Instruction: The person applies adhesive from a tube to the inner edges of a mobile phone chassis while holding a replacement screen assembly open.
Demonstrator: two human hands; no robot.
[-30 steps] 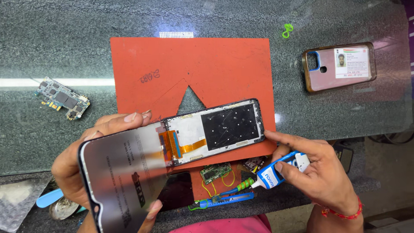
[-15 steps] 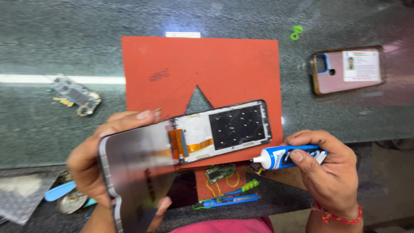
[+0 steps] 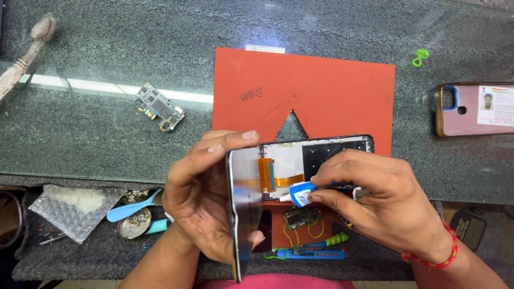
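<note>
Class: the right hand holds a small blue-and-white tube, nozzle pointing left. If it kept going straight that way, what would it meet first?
Probably the orange flex cable on the open phone frame, just ahead of the tube in the right hand; depth is unclear.

A dark, glossy screen stood edge-on at lower centre; a white card lay at right; a bubble-wrap bag lay lower left.

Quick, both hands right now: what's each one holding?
Left hand: closed on the lifted phone screen panel, gripping its edges.
Right hand: closed on a small blue-and-white glue tube, nozzle at the open phone frame.
</note>
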